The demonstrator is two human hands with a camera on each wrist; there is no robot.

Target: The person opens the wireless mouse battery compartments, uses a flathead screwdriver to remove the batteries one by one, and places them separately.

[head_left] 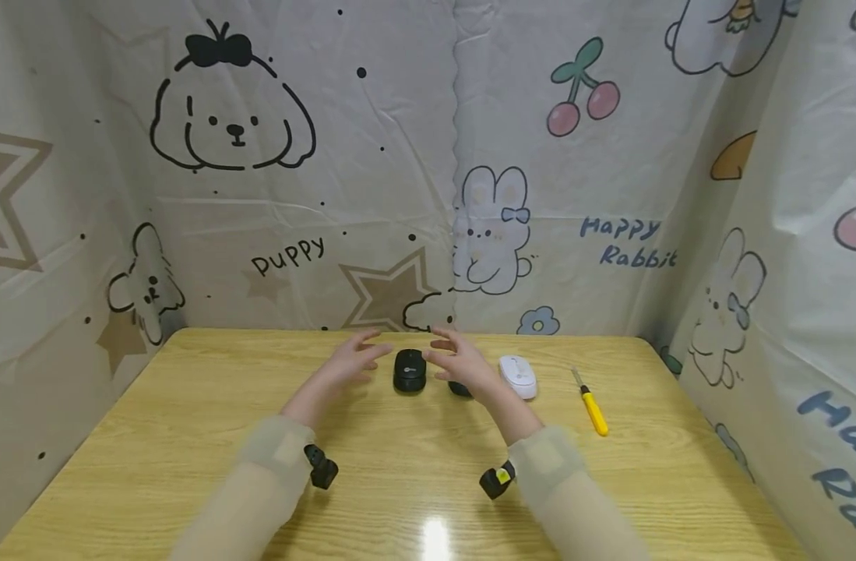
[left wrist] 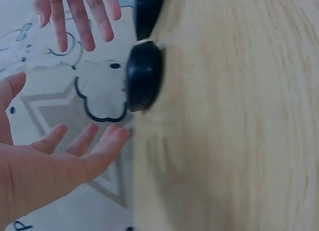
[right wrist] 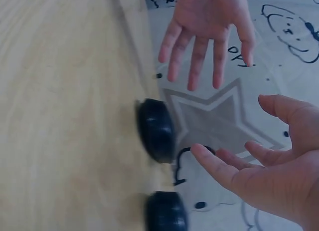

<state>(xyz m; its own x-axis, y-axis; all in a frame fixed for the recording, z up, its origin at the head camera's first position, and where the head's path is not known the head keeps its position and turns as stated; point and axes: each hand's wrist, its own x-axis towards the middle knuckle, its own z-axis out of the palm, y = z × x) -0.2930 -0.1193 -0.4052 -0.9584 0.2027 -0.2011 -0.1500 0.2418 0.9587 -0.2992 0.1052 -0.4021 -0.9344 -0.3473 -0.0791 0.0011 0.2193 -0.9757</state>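
In the head view a black computer mouse point(head_left: 410, 371) sits on the wooden table between my two hands. My left hand point(head_left: 349, 361) hovers to its left, fingers spread and apart from it. On the other side my right hand point(head_left: 464, 363) is held above the table, also spread, partly covering a second black mouse point(head_left: 459, 389). Neither hand holds anything. The left wrist view has the left palm point(left wrist: 55, 166) facing the mice, and the right wrist view has the right hand point(right wrist: 269, 166) with loosely extended fingers near the dark mouse point(right wrist: 156, 131).
A white mouse point(head_left: 518, 377) lies to the right of my right hand. Farther right is a screwdriver point(head_left: 591, 405) with a yellow handle. A printed cloth point(head_left: 371, 156) hangs behind and beside the table point(head_left: 399, 499). Small black cameras are strapped on both wrists.
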